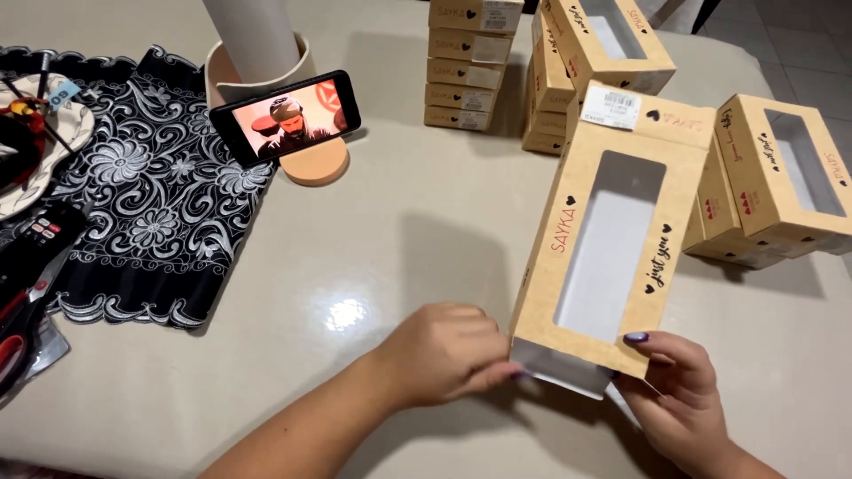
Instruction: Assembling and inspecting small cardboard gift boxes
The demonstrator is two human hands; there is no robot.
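Both hands are working at the near end of a long kraft-paper box with a clear window cut into its top. Her left hand is curled loosely, its fingertips pinching the lower left corner of the box where a white flap is sticking out. Her right hand is gripping the lower right corner, the thumb lying on the top face and the other fingers tucked underneath, so it is partly closed around the cardboard edge. The box itself is lying at a slant on the beige table, its far end carrying a white sticker and pointing toward the stacks at the back, its near end resting between the two hands.

Just to the right, a second windowed box is sitting on top of a couple of flat ones. Behind the held box, another windowed box is leaning on a pile, and a neat stack of closed boxes is standing to its left. Farther left, a phone is propped sideways on a round peach-coloured stand, its screen lit with a video playing. A white cylinder is rising from a holder behind it. A black cloth with white floral lace patterning is spreading over the left part of the table, and red-handled scissors are lying at the far left edge, partly cut off from view.
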